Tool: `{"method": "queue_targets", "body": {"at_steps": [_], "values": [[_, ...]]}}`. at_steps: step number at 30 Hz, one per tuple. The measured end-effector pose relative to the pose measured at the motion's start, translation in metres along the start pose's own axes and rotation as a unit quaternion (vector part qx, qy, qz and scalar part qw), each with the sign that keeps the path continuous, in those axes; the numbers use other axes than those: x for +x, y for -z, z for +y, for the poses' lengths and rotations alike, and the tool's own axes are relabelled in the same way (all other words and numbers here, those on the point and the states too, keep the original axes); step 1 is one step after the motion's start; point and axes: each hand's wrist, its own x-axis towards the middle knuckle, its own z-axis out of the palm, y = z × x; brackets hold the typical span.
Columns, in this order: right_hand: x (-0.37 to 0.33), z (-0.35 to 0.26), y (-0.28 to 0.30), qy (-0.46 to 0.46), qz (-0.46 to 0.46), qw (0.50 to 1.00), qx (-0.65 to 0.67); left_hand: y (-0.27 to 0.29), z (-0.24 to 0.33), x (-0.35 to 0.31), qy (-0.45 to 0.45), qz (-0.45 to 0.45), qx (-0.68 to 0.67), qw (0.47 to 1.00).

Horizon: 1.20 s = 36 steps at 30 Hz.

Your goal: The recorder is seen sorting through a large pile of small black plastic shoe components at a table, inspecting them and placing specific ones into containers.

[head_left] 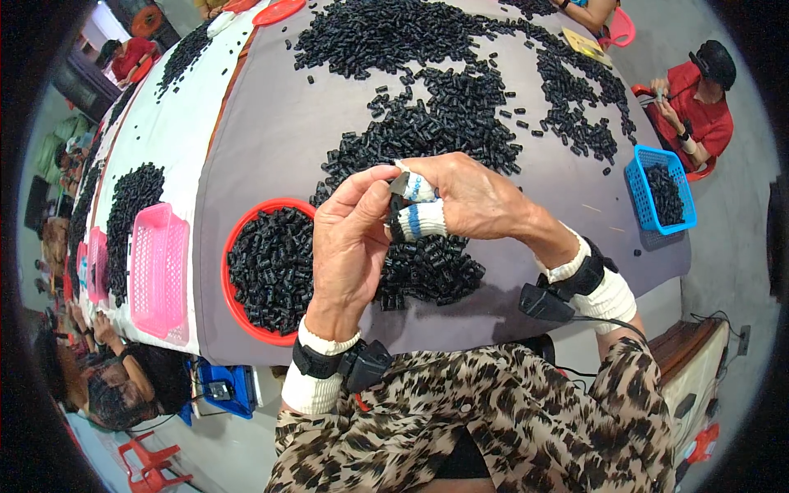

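Above the table's near part, my left hand point(349, 246) and my right hand point(472, 193) meet, both with closed fingers. Between the left thumb and forefinger and the right fingertips is a small dark piece point(399, 183); its exact kind is too small to tell. White finger sleeves point(423, 220) with blue marks cover fingers of my right hand. Behind and below the hands spreads a heap of short black plastic pieces point(436, 271). Beside my left hand stands a round red basin point(227, 267) filled with similar black pieces.
A blue basket point(689, 215) with black pieces sits at the table's right edge, near a seated person in red point(699, 115). Pink baskets point(160, 271) stand on the white table at left, where other people sit. More black pieces point(394, 37) lie farther back.
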Motion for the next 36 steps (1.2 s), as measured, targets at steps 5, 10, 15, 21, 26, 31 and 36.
{"method": "queue_targets", "body": {"at_steps": [5,10,15,21,26,31,36], "values": [[0.001,0.002,-0.001,0.006,-0.001,1.000,-0.014,0.000,-0.001,0.000,-0.006,0.003,0.010,1.000],[0.003,0.002,-0.004,0.028,0.002,0.999,-0.043,0.002,0.001,0.001,-0.012,0.016,0.025,0.999],[0.002,0.002,-0.001,-0.006,0.006,1.000,0.029,0.002,0.001,0.003,0.020,-0.023,-0.065,0.997],[0.001,-0.001,0.000,-0.025,0.011,1.000,0.014,0.006,-0.002,0.001,0.023,-0.038,-0.092,0.995],[0.002,-0.002,-0.001,-0.021,0.001,0.999,0.023,0.009,-0.002,0.001,0.026,-0.048,-0.091,0.994],[0.004,-0.001,-0.002,-0.014,-0.001,1.000,0.001,0.007,-0.002,-0.001,0.022,-0.016,-0.061,0.998],[0.005,0.000,-0.003,-0.005,-0.005,1.000,0.003,0.007,-0.001,0.001,0.009,-0.021,-0.046,0.999]]}}
